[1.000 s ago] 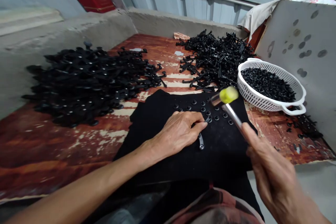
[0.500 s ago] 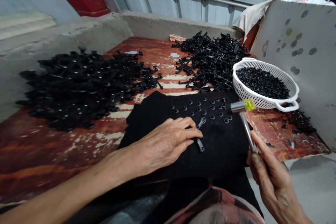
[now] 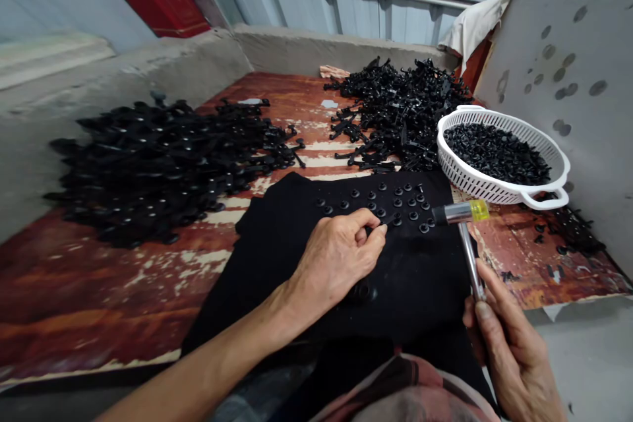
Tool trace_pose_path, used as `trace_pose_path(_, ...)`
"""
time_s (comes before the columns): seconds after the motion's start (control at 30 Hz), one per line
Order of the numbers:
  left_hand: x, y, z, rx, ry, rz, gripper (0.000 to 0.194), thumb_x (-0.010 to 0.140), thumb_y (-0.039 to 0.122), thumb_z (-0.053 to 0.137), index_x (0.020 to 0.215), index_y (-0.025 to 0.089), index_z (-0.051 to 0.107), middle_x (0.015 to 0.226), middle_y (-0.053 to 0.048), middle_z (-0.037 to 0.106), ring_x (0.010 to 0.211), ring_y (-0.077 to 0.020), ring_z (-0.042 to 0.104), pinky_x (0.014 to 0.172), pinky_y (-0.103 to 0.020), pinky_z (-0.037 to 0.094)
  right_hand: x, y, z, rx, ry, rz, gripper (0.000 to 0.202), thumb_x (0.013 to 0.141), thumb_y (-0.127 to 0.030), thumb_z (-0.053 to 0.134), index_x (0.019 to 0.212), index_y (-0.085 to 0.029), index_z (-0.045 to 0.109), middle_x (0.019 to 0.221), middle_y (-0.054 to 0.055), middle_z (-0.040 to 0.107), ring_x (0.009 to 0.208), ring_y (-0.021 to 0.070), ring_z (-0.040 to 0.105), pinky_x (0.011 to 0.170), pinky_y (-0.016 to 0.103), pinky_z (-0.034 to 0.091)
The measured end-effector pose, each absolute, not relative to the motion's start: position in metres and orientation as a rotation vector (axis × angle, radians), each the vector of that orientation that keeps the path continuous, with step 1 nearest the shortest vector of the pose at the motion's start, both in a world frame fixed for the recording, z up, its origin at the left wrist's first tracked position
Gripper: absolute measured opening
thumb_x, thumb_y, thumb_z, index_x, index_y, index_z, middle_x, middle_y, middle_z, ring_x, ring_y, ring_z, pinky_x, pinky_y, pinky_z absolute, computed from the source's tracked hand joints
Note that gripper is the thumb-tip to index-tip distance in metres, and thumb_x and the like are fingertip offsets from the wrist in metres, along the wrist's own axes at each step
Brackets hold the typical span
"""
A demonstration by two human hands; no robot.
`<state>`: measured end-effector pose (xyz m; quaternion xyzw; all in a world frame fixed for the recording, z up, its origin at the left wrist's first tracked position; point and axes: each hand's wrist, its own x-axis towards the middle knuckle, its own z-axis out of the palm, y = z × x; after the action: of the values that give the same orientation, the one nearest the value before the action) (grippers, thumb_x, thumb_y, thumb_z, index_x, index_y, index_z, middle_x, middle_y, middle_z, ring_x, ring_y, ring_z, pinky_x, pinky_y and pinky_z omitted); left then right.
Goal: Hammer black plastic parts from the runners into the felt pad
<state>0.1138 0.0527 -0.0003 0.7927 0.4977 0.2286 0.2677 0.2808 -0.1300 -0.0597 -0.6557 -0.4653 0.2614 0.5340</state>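
My left hand [image 3: 341, 250] is closed in a pinch over the black cloth [image 3: 415, 277]. A slim black lever-like part [image 3: 390, 220] pokes out from its fingertips, its far end at one of the small round black pieces [image 3: 412, 215]. Several of these round pieces stand in loose rows on the cloth. My right hand [image 3: 509, 343] grips the metal handle of a small hammer [image 3: 459, 212], which has a yellow face on one end and a dark face on the other. The hammer head is held near the cloth's right side. Dark round shapes [image 3: 363, 290] show faintly below my left wrist.
A large pile of black parts [image 3: 163, 171] lies to the left on the worn red-brown board [image 3: 74, 297]. Another heap [image 3: 400, 112] is at the back. A white basket [image 3: 531, 194] of small black pieces stands at right, beside a grey panel [image 3: 583, 132].
My left hand has shifted up and turned, bringing the black lever-like part to the round pieces. The hammer in my right hand has moved slightly right and down.
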Motion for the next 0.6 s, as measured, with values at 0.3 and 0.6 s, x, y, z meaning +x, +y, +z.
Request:
trace_pose_path(0.3, 0.1206, 0.0579, -0.0039, 2.154, 1.412, 0.646, 0.022, 0.077, 0.032, 0.053, 0.068, 0.018, 0.067, 0.044, 0.005, 0.047, 0.043, -0.0089, 0.040, 0.050, -0.023, 0.030, 0.2844, -0.1315, -0.0661, -1.627, -1.180, 0.510, 0.048, 0.098, -0.024, 0.050, 0.146, -0.029, 0.046, 0.088, 0.004, 0.071, 0.068, 0.0131, 0.065, 0.063, 0.021, 0.057)
trace_pose_path(0.6, 0.1199, 0.0582, -0.0029, 2.142, 1.397, 0.660, 0.022, 0.077, 0.032, 0.053, 0.066, 0.018, 0.066, 0.044, 0.005, 0.047, 0.042, -0.0088, 0.041, 0.049, -0.023, 0.029, 0.2897, -0.1318, -0.0664, -1.630, -1.306, 0.451, 0.052, 0.099, -0.020, 0.049, 0.148, -0.035, 0.041, 0.121, 0.005, 0.071, 0.078, 0.0127, 0.071, 0.069, 0.019, 0.059)
